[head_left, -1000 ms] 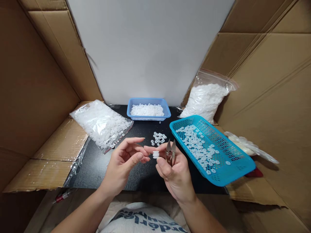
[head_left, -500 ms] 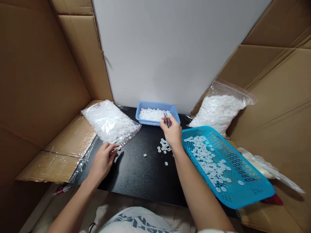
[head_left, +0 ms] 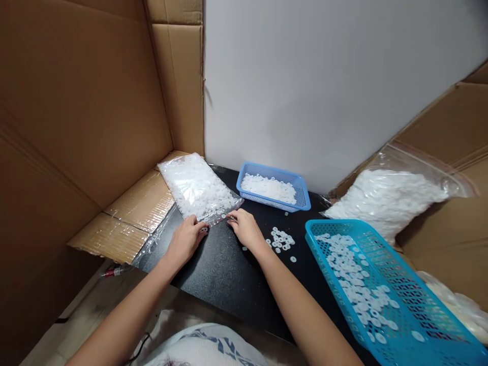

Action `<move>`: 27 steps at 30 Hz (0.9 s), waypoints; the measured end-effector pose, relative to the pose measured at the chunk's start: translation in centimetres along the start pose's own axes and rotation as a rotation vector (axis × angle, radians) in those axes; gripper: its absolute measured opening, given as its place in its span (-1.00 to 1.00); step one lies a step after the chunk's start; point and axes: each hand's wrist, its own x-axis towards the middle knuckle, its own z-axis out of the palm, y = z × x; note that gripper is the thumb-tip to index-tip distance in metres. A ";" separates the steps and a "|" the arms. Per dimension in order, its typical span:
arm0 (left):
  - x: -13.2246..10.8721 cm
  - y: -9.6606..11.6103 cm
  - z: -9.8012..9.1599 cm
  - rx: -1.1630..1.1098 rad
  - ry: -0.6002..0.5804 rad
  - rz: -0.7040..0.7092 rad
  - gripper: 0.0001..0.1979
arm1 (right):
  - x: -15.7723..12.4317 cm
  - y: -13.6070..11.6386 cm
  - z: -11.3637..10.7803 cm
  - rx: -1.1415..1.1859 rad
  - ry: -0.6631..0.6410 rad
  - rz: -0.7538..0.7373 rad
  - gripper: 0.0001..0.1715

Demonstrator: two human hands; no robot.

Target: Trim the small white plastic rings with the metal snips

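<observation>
My left hand (head_left: 186, 238) is closed at the near edge of a clear plastic bag (head_left: 198, 190) full of small white rings, its fingertips pinching a white plastic ring (head_left: 205, 230). Across from it, my right hand (head_left: 247, 230) is closed on tweezers (head_left: 230, 217), of which only a thin bit shows at the fingertips. Their points are by the bag's open-looking edge, where a few rings lie. To the right of my right hand, a loose pile of white rings (head_left: 282, 239) rests on the black table (head_left: 221, 274).
A small blue basket (head_left: 303, 195) of white pieces stands at the back. On the right is a larger turquoise basket (head_left: 396, 254) with scattered rings. Behind it leans a filled zip bag (head_left: 385, 195). Cardboard walls (head_left: 114, 101) stand on both sides.
My right hand has moved left and down from the small blue basket to the bag's edge near my left hand. The view has turned left.
</observation>
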 end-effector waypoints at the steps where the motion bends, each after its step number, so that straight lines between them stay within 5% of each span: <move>1: 0.0 0.1 0.0 -0.004 0.000 0.003 -0.84 | 0.2 -0.1 0.6 -0.018 -0.018 0.001 -0.64; 12: -1.9 -0.9 -1.6 -0.103 0.072 -0.028 -0.86 | 1.5 0.1 1.5 -0.079 0.006 -0.082 -0.62; 20: -1.2 -0.8 0.6 -0.006 0.049 -0.004 -0.80 | 3.8 0.6 2.9 -0.095 -0.022 -0.161 -0.61; 27: 0.3 -0.8 0.6 0.085 0.019 -0.011 -0.80 | 4.0 1.6 2.8 -0.089 -0.067 -0.239 -0.60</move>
